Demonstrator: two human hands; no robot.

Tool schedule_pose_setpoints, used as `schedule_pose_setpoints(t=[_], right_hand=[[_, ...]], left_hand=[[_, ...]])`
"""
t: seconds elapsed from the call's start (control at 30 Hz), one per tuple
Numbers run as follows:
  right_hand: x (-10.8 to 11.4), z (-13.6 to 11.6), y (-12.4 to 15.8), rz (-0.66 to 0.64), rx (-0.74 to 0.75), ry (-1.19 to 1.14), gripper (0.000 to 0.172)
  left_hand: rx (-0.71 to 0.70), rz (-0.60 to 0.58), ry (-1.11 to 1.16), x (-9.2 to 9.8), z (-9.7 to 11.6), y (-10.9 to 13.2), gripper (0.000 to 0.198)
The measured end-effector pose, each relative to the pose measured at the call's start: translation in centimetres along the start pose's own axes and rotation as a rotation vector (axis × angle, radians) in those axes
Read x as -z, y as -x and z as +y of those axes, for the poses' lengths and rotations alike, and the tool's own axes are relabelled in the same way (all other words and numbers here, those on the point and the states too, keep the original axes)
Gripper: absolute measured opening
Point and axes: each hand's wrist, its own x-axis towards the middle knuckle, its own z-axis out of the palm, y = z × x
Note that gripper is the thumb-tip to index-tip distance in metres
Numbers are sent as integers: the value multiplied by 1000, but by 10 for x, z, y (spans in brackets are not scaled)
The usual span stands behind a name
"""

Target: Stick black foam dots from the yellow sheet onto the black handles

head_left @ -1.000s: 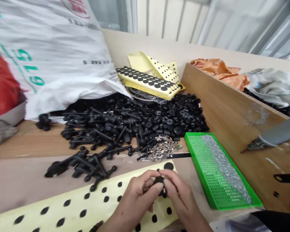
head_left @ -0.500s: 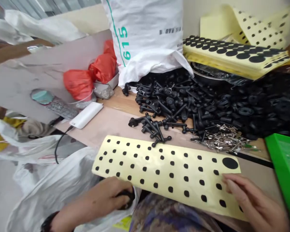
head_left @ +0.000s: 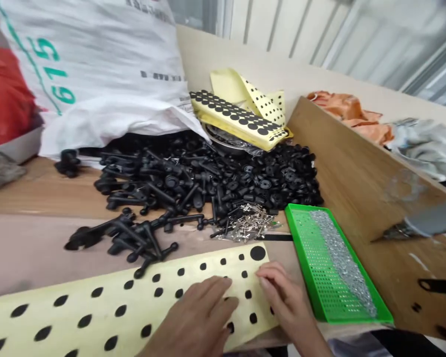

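left hand (head_left: 198,320) lies flat on the yellow dotted sheet (head_left: 96,302) at the table's near edge, fingers loose, grasping nothing. right hand (head_left: 284,300) is just beside it, empty, fingertips on the sheet. a green tray (head_left: 307,248) lies to the right. beyond them are a heap of black plastic parts (head_left: 208,183) and a white sack (head_left: 96,74).

Both hands (head_left: 241,307) rest on a matt pale-yellow paper sheet (head_left: 96,307) dotted with flat black spots; behind it a heap of matt black plastic parts (head_left: 193,183), a cluster of shiny metal clips (head_left: 245,229), a glossy green perforated plastic tray (head_left: 312,277), the smooth wooden desk (head_left: 37,191), a woven white sack (head_left: 104,69)
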Motion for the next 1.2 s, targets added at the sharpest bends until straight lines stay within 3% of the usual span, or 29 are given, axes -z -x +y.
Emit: schedule_pose_setpoints(t=[0.1, 0.2, 0.33, 0.53, 0.67, 0.87, 1.0, 1.2], right_hand=[[6, 9, -5, 80, -13, 150, 17], [4, 14, -13, 99, -8, 350, 20], [-6, 15, -21, 82, 34, 559, 21], [-11, 14, -24, 106, 55, 658, 19], [-9, 14, -24, 71, 24, 646, 16], [-1, 11, -22, 36, 8, 427, 18], [1, 18, -23, 78, 24, 509, 19], [-3, 17, -28, 22, -10, 636, 16]], left_hand=[[-4, -118, -62, -9, -1, -43, 36], [45, -224, -123, -22, -1, -62, 29], [25, -257, -144, -28, -1, -62, 30], [49, -243, -183, -23, -2, -74, 37], [42, -218, -221, -27, -4, -85, 34], [51, -217, -235, -31, -4, -86, 33], [56, -224, -243, -31, -3, -85, 37], [39, -207, -250, -30, -4, -86, 35]])
